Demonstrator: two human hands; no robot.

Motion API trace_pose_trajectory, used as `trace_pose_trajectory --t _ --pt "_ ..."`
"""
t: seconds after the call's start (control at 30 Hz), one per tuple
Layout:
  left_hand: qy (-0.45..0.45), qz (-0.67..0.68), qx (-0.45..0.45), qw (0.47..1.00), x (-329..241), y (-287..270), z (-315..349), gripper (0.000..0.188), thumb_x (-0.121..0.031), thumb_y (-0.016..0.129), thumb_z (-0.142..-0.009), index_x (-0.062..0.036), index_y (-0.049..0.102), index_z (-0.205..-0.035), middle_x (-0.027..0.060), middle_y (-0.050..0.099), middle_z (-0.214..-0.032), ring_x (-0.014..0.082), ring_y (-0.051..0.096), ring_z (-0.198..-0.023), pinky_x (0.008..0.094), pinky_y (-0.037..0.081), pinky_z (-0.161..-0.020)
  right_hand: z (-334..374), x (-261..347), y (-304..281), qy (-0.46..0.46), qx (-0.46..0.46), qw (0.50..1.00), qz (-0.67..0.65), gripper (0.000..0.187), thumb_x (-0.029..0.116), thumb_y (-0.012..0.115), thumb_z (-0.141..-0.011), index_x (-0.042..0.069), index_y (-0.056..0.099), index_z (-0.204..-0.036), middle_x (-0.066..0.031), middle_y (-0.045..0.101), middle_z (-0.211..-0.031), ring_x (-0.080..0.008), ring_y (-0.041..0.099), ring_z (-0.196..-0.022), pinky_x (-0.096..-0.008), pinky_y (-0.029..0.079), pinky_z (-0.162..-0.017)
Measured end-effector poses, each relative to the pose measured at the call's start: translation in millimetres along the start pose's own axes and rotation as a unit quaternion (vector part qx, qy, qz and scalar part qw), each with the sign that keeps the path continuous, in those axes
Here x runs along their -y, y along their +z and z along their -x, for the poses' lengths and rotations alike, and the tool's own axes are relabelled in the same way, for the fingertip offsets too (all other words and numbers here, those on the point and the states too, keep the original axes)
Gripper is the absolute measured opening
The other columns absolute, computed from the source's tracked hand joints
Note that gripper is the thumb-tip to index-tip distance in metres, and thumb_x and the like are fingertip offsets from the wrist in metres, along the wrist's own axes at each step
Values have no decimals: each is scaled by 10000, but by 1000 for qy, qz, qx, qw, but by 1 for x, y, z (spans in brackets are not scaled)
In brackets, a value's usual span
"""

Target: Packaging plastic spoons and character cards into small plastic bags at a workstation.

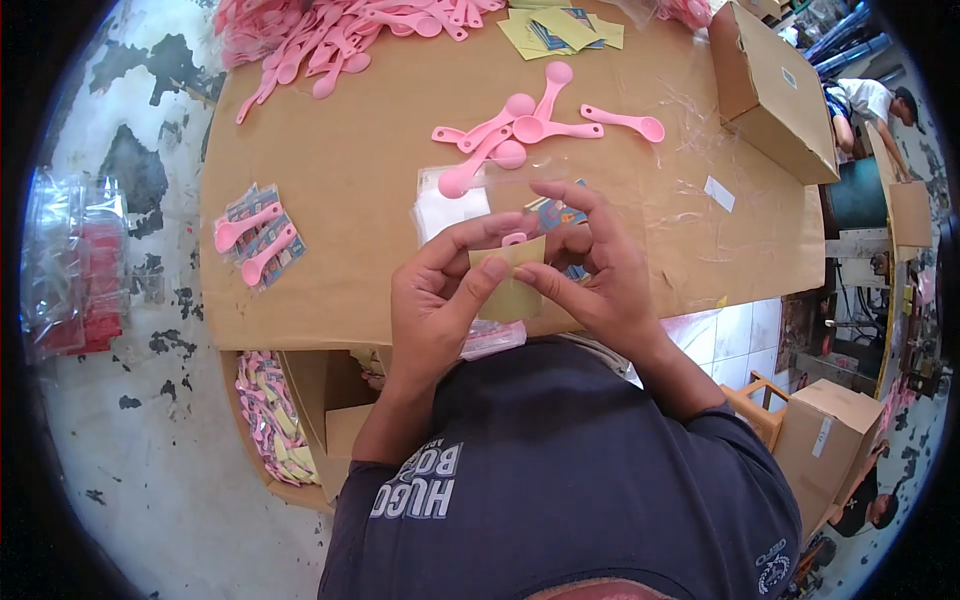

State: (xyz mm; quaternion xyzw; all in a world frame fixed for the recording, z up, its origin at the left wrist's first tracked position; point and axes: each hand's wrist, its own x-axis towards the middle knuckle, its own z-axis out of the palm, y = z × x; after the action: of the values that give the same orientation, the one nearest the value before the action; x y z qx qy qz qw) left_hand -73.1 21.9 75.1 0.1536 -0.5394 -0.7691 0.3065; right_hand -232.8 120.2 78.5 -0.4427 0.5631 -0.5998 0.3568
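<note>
Close to my body, both hands hold a small yellow-green card [508,290] over the table's near edge. My left hand [437,275] pinches its left side with thumb and fingers. On the other side my right hand [598,268] grips the card, thumb on its face and forefinger raised. The looped end of a pink spoon [514,239] shows above the card's top edge; the rest is hidden behind it. Just beyond my hands lie a stack of clear-and-white plastic bags [440,208] and a blue printed card [556,214], partly covered by my right fingers.
Several loose pink spoons [560,129] lie mid-table, with a large heap [330,40] at the far left. Yellow cards [565,28] are at the back. Two packed spoons [262,240] rest at left. A cardboard box [765,90] stands at far right. People work beyond the table.
</note>
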Motion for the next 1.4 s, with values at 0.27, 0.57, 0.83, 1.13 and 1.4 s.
trace_pose_trajectory --t 0.27,0.57,0.83,1.13,1.4 --pt "-17 -43 -122 992 -3 10 9 410 -54 614 -1013 42 538 -1404 163 738 -1122 158 687 -1064 295 538 -941 -8 -1 -3 -142 -93 972 165 540 55 823 -816 52 582 -1299 -100 658 -1031 -214 654 -961 -337 542 -796" --pt "3 -143 -86 986 -2 13 17 538 -24 631 -992 -28 476 -1507 116 735 -1155 61 657 -955 188 492 -739 -31 16 5 -369 -143 828 397 328 40 808 -687 75 761 -1010 -92 670 -1190 -308 596 -1067 -409 498 -904" --pt "27 -263 -60 963 3 14 14 556 -30 672 -953 -53 516 -1486 120 775 -1021 56 672 -932 226 523 -743 -30 9 -2 -379 -159 819 401 335 30 777 -651 42 734 -983 -68 687 -1097 -271 619 -1021 -392 501 -853" --pt "-12 -226 -13 974 -6 25 9 545 -21 644 -971 11 470 -1487 181 752 -1102 116 701 -980 267 538 -867 -34 13 -29 -263 -178 923 218 164 -66 680 -816 16 669 -958 -129 704 -1075 -294 677 -1032 -382 529 -903" --pt "6 -52 -87 995 -1 7 9 239 -27 604 -1010 44 609 -1238 200 703 -1215 185 685 -1090 291 548 -917 -30 -3 -66 -224 -110 921 -301 78 -46 463 -960 8 520 -959 -140 646 -950 -147 610 -799 -297 493 -757"
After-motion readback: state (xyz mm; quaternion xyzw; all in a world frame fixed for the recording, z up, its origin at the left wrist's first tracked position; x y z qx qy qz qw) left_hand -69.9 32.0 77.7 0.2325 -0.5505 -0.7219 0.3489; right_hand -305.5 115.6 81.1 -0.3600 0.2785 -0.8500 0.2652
